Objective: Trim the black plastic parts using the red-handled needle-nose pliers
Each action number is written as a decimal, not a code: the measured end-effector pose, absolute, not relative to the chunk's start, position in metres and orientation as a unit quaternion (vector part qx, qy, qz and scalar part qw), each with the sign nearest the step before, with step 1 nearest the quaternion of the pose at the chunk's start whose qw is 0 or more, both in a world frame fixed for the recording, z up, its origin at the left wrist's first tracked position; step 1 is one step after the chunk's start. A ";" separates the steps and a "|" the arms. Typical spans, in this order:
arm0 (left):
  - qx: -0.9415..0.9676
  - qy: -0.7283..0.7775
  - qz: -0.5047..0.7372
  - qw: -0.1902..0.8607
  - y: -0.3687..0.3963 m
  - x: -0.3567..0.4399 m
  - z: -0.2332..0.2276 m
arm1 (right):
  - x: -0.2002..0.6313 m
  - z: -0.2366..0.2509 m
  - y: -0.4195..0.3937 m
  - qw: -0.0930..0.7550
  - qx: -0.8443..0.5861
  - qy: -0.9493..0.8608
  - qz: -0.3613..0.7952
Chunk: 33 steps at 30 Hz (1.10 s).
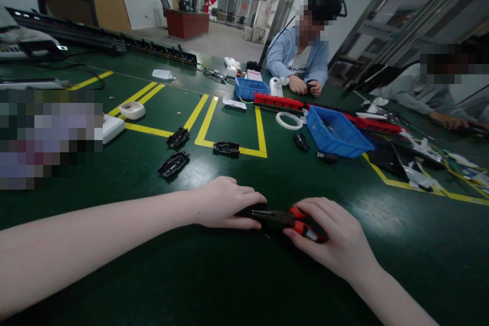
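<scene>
My right hand [336,237] is wrapped round the red handles of long-nose pliers [277,217], whose dark jaws point left. Between the fingers and thumb of my left hand [229,206] is a small black plastic part [246,212], mostly covered by the fingers. The tips of the pliers meet this part, though I cannot tell whether they grip it. Beyond my left hand lie similar black plastic shells: one [174,164] nearest, another [178,137] just behind it, and a third [226,147] on the yellow tape line.
A blue bin [338,135] stands at the right with black pieces beside it; a smaller blue bin [251,88] is farther back. A white tape ring [289,120] and red strips [282,102] lie between. Across the table sits a person [300,56]; another person [420,91] is at the right.
</scene>
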<state>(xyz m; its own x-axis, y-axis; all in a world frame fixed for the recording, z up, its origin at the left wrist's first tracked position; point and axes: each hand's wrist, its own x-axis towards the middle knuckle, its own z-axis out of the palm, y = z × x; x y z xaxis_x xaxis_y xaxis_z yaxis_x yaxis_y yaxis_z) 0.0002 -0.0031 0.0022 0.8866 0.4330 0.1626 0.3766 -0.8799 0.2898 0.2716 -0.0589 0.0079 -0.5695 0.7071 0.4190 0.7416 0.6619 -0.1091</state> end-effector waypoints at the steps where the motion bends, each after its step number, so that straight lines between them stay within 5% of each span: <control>1: 0.963 0.211 0.110 0.127 -0.003 0.000 0.002 | 0.272 0.009 -0.058 0.217 -0.408 -0.886 -0.042; 33: 0.959 0.210 0.127 0.144 -0.003 0.000 0.002 | 0.274 0.017 -0.058 0.223 -0.399 -0.886 -0.081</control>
<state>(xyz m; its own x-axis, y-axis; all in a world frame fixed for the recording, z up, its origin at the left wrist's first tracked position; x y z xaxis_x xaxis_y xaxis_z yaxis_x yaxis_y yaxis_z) 0.0005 -0.0032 0.0024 0.8802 0.4383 0.1821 0.3652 -0.8705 0.3300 0.2738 -0.0579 0.0169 -0.5820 0.6703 0.4603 0.7427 0.6687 -0.0348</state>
